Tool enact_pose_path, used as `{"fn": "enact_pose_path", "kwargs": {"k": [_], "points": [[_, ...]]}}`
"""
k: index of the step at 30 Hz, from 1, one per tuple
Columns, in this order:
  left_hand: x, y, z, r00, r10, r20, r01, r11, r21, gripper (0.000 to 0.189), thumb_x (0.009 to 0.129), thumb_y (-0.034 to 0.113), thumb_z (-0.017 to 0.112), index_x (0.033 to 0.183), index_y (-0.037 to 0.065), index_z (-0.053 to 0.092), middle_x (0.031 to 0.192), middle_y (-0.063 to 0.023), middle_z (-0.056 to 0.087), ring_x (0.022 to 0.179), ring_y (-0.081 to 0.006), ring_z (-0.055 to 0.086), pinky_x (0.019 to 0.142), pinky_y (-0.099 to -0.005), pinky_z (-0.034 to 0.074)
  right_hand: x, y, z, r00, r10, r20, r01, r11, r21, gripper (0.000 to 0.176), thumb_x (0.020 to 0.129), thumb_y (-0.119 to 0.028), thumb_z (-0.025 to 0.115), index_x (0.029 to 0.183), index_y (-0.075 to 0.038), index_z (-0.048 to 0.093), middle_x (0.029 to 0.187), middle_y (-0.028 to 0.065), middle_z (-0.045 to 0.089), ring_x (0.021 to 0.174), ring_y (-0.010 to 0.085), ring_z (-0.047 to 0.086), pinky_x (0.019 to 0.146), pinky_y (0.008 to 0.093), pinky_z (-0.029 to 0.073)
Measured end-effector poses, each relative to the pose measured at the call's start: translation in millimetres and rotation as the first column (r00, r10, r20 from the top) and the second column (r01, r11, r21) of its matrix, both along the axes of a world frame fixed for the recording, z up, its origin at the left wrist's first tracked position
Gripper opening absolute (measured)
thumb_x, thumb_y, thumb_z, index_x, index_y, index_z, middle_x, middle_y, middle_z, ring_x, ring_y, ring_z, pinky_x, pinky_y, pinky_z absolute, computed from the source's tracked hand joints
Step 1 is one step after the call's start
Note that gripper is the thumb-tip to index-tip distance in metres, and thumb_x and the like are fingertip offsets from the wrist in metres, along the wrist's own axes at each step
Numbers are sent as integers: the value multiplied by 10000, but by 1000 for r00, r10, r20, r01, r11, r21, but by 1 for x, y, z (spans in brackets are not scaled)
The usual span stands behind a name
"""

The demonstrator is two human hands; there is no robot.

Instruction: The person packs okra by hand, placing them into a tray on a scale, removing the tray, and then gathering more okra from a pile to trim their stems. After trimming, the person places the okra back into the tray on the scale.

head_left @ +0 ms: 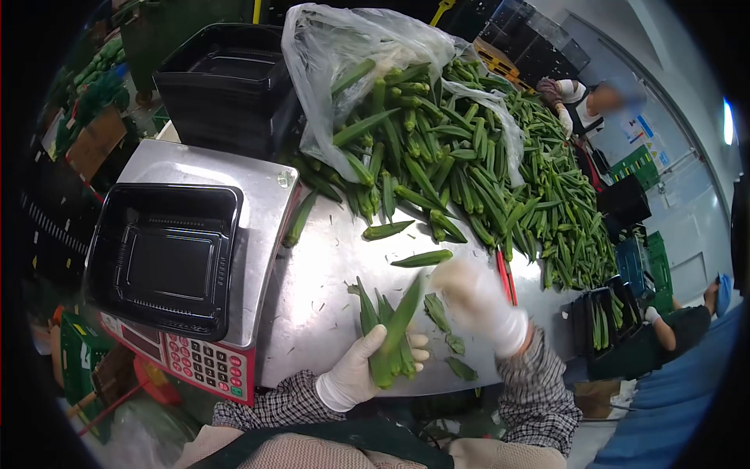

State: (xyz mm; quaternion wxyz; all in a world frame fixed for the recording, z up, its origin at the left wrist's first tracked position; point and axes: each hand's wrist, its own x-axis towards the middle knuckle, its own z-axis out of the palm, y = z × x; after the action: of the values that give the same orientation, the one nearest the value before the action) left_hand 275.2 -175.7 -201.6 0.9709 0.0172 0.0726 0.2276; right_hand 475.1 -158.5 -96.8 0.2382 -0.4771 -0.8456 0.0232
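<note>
Left hand (355,377) clasped round okra bunch (388,344), upright over steel table (328,266) near edge. Right hand (478,306) blurred at bunch top, fingers' state cannot tell. Looks like gathering handful; adding pod calls for left grip eased without spilling. Beyond: black tray (164,258) on scale (264,195), okra heap (469,168)

Thin white gloves (344,384) cover the left hand (355,375) and the blurred right hand (478,306); black-and-white checked sleeves (539,395) follow, with a dark green apron (336,438) along the bottom edge.

Blk tray (164,258) on scale (269,199), tray stack (226,86), plastic bag (328,55)
</note>
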Motion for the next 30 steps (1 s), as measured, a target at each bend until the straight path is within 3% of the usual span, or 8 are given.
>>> {"fn": "enact_pose_path", "kwargs": {"k": [3,6,8,12,16,24,29,30], "points": [[-3,1,4,997,-29,-75,35,997,76,444,866,218,525,1241,6,414,1114,-172,566,1001,-319,575,906,-444,453,-31,-13,3,985,143,-99,-158,974,-162,262,658,84,577,878,-57,598,854,95,590,749,283,581,667,352,476],[-1,-1,1,989,23,-147,-8,995,100,421,847,175,524,1217,-7,437,1103,-171,570,996,-317,577,896,-442,454,14,15,-21,949,-209,-238,213,977,-10,196,714,69,562,871,-40,607,844,112,590,745,290,578,666,348,477],[-1,-1,-4,991,-4,-130,19,993,118,405,839,163,525,1197,-13,456,1102,-169,570,994,-313,577,892,-438,453,49,40,-34,844,-446,-298,472,881,17,119,771,38,549,858,-19,607,841,128,591,753,296,582,664,345,475],[1,1,-2,993,-5,-117,20,991,132,377,837,159,525,1165,-23,484,1104,-161,573,1002,-301,572,888,-429,450,102,87,-60,659,-730,183,712,683,161,232,769,-164,642,953,-40,573,886,144,575,797,300,607,661,357,497],[0,2,2,978,21,-209,1,995,103,387,844,176,523,1173,-25,480,1113,-154,572,1018,-283,565,895,-427,446,99,115,-66,399,-780,482,825,535,181,324,746,-271,665,939,-36,552,956,149,566,801,315,604,672,382,501],[3,2,-12,980,21,-197,-11,999,51,407,868,231,519,1143,-68,506,1043,-163,599,987,-257,571,859,-415,459,108,67,-67,511,-855,-93,845,519,-129,170,732,-191,624,812,-47,580,841,166,580,792,336,599,677,400,478],[2,3,-5,973,37,-227,-24,998,59,328,849,185,504,1058,-65,540,954,-167,607,943,-282,580,831,-421,466,74,-1,-48,616,-677,-402,692,709,-134,166,764,-14,629,902,8,539,771,61,566,639,105,506,586,241,422],[2,1,-7,977,38,-209,-23,997,76,316,846,183,507,1050,-57,542,956,-167,606,939,-283,581,830,-422,466,77,-22,-48,639,-641,-426,663,739,-118,159,774,-9,620,911,5,540,776,55,567,654,109,524,591,241,429]]}}
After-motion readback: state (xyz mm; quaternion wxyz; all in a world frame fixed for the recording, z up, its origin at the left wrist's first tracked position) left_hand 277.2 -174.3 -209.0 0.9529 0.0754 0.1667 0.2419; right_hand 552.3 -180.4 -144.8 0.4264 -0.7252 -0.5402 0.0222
